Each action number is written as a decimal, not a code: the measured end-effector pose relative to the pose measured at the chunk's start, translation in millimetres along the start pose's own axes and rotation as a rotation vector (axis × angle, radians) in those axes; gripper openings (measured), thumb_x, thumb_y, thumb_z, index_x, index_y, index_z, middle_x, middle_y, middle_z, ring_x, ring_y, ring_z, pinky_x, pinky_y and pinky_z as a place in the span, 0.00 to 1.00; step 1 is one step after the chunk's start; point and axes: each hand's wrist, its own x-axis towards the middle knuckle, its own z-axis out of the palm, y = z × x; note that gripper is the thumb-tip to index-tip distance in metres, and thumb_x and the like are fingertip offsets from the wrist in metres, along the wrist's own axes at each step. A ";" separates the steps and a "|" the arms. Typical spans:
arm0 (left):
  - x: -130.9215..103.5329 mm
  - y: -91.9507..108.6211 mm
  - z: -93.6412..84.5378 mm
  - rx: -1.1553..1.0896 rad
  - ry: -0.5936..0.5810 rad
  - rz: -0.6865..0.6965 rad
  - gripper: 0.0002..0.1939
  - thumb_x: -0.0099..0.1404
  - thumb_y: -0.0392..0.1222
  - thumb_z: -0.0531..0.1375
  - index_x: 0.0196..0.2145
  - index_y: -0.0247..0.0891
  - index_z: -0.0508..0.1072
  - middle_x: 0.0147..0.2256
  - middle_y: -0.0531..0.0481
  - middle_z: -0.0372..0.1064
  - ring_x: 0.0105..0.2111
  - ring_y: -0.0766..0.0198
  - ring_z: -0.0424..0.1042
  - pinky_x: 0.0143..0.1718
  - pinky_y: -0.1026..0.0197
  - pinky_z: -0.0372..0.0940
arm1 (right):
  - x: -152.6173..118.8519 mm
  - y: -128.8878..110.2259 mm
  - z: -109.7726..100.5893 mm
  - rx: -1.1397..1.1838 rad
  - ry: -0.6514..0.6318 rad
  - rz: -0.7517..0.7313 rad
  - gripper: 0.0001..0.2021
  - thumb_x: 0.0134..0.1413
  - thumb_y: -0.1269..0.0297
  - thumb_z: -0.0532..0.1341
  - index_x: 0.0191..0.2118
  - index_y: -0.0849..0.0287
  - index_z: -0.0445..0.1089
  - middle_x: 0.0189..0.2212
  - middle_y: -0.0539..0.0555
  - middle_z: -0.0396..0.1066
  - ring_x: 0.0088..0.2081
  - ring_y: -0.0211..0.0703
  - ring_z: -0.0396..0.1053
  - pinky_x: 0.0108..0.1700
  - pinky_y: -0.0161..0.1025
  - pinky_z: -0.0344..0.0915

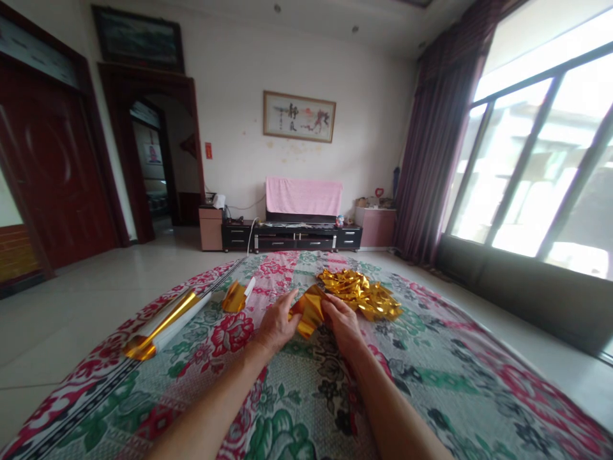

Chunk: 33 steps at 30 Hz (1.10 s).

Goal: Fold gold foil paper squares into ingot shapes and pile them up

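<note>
Over the floral cloth (239, 374), the left hand (276, 326) and right hand (345, 324) pinch opposite sides of the foil piece (311, 312), probably to steady it. Toward the far edge, the gold pile (364, 296) sits apparently within easy reach.

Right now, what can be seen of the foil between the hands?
The foil is a small, glossy gold piece, thin and film-like by its look, bent and creased. The left hand is on its left side; the right hand grips its upper right. It lies nearer the camera than the gold heap and left of it. Whether its lower end touches the flowered cloth cannot be told.
</note>
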 end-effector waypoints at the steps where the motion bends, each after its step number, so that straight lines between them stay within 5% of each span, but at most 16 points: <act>1: 1.1 -0.8 -0.2 -0.014 0.002 -0.063 0.26 0.55 0.34 0.57 0.52 0.38 0.63 0.45 0.44 0.70 0.45 0.60 0.69 0.47 0.57 0.65 | -0.2 -0.7 -0.2 -0.008 -0.001 -0.004 0.23 0.34 0.52 0.66 0.38 0.62 0.72 0.26 0.49 0.70 0.24 0.34 0.64 0.26 0.30 0.61; 7: 8.4 10.0 -10.0 -0.083 -0.097 -0.362 0.07 0.55 0.36 0.56 0.31 0.39 0.74 0.26 0.52 0.74 0.27 0.64 0.73 0.32 0.64 0.65 | -3.7 -5.5 -0.8 -0.079 0.023 0.016 0.25 0.34 0.51 0.65 0.40 0.61 0.72 0.26 0.49 0.70 0.20 0.31 0.61 0.20 0.28 0.57; 11: 10.4 18.3 -11.2 -0.331 -0.163 -0.580 0.08 0.57 0.41 0.55 0.32 0.37 0.72 0.21 0.54 0.71 0.16 0.68 0.68 0.18 0.68 0.59 | -7.4 -7.7 1.1 0.057 -0.037 0.047 0.21 0.36 0.53 0.66 0.38 0.57 0.70 0.31 0.49 0.71 0.28 0.37 0.67 0.25 0.32 0.64; 20: 11.8 24.9 -11.7 -0.697 -0.099 -0.574 0.12 0.50 0.37 0.56 0.34 0.35 0.72 0.32 0.49 0.73 0.32 0.64 0.71 0.24 0.68 0.65 | -7.6 -9.4 0.2 0.294 -0.254 0.147 0.16 0.40 0.59 0.66 0.38 0.58 0.70 0.39 0.54 0.71 0.41 0.45 0.69 0.40 0.44 0.66; 29: 12.7 19.0 -12.5 -0.805 -0.004 -0.619 0.16 0.53 0.45 0.55 0.37 0.34 0.73 0.38 0.45 0.72 0.37 0.58 0.71 0.31 0.63 0.66 | -13.2 -5.5 8.0 0.127 -0.299 0.147 0.10 0.34 0.62 0.68 0.27 0.61 0.73 0.27 0.51 0.72 0.31 0.39 0.67 0.38 0.36 0.61; 33: 11.7 6.6 -0.7 -0.802 0.096 -0.601 0.20 0.47 0.37 0.61 0.41 0.33 0.72 0.43 0.43 0.71 0.40 0.57 0.70 0.38 0.62 0.65 | -15.3 -5.0 6.7 -0.055 -0.375 0.127 0.11 0.37 0.59 0.65 0.27 0.62 0.74 0.19 0.48 0.68 0.22 0.34 0.61 0.29 0.33 0.57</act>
